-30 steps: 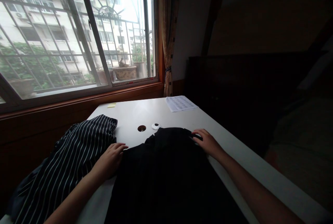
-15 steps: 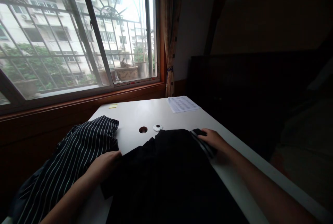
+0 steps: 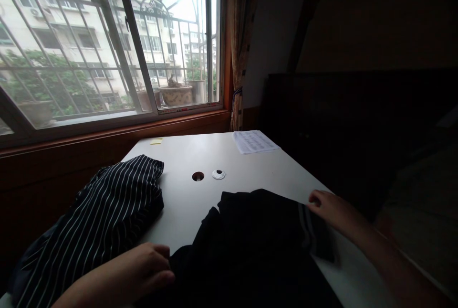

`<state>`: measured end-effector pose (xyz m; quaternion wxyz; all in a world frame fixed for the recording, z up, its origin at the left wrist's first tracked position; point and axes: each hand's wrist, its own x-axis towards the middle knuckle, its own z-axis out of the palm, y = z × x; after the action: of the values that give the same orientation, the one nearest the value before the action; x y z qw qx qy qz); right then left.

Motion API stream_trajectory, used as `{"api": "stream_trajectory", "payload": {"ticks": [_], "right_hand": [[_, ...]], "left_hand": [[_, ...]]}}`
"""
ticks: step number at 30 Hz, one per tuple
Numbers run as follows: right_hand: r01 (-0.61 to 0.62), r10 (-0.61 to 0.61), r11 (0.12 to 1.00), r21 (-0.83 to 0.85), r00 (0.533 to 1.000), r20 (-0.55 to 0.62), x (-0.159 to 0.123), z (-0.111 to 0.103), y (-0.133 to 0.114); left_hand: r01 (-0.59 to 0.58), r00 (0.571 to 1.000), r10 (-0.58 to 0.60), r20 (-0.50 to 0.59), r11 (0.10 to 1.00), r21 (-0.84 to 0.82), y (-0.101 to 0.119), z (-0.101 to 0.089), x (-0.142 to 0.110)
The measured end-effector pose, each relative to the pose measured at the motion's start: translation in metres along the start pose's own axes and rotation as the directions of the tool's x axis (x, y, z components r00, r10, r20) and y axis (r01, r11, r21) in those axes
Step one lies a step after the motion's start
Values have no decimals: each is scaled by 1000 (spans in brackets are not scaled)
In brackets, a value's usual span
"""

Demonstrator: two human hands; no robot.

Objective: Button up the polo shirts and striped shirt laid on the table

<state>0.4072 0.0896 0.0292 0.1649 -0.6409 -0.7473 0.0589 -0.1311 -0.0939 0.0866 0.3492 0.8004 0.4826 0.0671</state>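
A dark shirt (image 3: pixel 250 236) lies spread over the near part of the white table (image 3: pixel 186 150), its lower part running out of the picture. My right hand (image 3: pixel 327 207) pinches the upper edge of its right sleeve, which carries pale stripes. At the shirt's left side, my left hand (image 3: pixel 152 265) has its fingers curled closed on the dark cloth; the exact grip is hard to make out against the black. Beside my left arm is a bunched black garment with white stripes (image 3: pixel 121 198), touched by neither hand's fingers.
Printed sheets (image 3: pixel 255 142) lie at the table's far right corner, and a yellow sticky note (image 3: pixel 156 141) at the far left. A round cable hole (image 3: pixel 198 176) has its white ring cover (image 3: pixel 218 174) beside it. Behind stand a window (image 3: pixel 107 45) and a tied curtain (image 3: pixel 238 59).
My right hand has moved right and slightly down, drawing the striped sleeve outward. My left hand has come down nearer to me. The shirt's top edge is lower and flatter on the table.
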Motion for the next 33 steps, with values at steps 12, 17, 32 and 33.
{"api": "stream_trajectory", "payload": {"ticks": [12, 17, 32, 33], "right_hand": [[216, -336, 911, 352, 883, 328, 52, 34, -176], [208, -333, 922, 325, 856, 397, 60, 40, -174], [235, -381, 757, 609, 917, 119, 69, -5, -140], [263, -329, 742, 617, 944, -7, 71, -4, -143]], "left_hand": [[136, 977, -130, -171, 990, 24, -1, 28, 68], [219, 975, -206, -88, 962, 164, 15, 38, 61], [113, 737, -157, -658, 988, -110, -13, -41, 60], [133, 670, -171, -723, 985, -109, -17, -51, 61]]}}
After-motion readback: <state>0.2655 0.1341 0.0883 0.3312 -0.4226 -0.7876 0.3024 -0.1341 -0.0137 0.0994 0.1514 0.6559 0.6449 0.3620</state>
